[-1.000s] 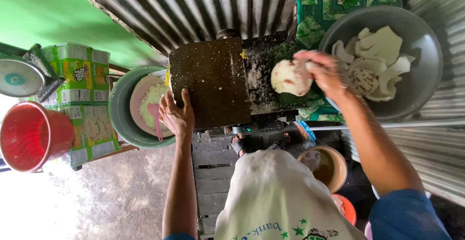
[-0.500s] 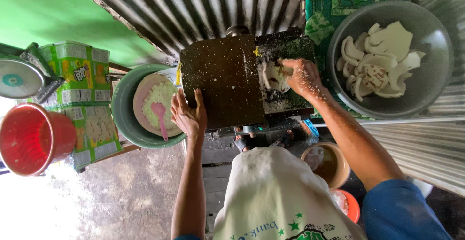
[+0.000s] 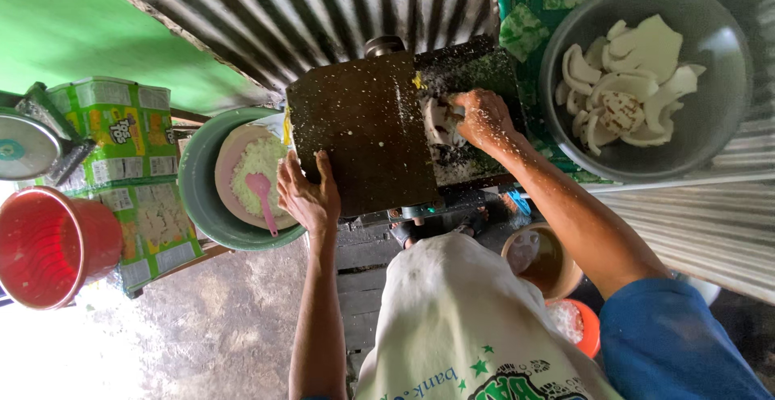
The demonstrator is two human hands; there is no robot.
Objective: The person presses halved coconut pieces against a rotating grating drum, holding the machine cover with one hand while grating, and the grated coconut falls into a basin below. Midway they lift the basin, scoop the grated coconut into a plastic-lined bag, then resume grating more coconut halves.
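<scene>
Since the earlier frame, right hand (image 3: 482, 117) has carried the white coconut piece (image 3: 440, 121) from beside the bowl down into the machine's open hopper; left hand (image 3: 308, 198) has barely shifted. Dark grating machine (image 3: 363, 138) sits centre, flecked white. Grey bowl (image 3: 710, 117) of coconut pieces stands right of it. Green basin (image 3: 202, 206) left holds grated coconut and a pink spoon (image 3: 263, 198). Right fingers curl closed around the piece, pressing it down. Left hand lies spread flat against the machine's edge.

Makeshift food-processing stall: corrugated metal walls (image 3: 323, 12), grating machine (image 3: 363, 134).
</scene>
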